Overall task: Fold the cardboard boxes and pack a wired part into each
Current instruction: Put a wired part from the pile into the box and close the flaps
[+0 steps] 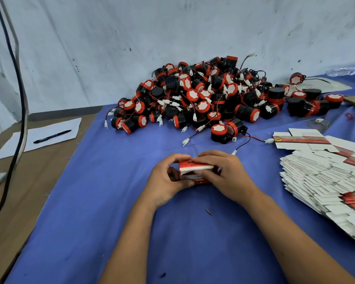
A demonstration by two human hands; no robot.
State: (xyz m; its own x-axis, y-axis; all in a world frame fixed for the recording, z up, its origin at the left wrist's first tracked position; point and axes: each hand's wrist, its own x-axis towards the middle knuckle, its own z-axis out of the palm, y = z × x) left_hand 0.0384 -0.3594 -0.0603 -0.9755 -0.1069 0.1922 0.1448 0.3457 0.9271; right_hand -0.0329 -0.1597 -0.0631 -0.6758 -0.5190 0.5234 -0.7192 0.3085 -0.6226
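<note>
Both hands covered most of the box (195, 173): the left hand (164, 181) hid its left end, the right hand (223, 177) its right end and much of the top, so whether a part lay inside could not be told. The print on the box front was too small to read. The stack of flat boxes (326, 181) ran off the right edge. The bottle (348, 68) at far right was cut by the same edge and blurred. Parts deep in the pile (203, 95) were buried under others. The cables (14, 99) left the top and left edges. Both forearms ran out at the bottom
</note>
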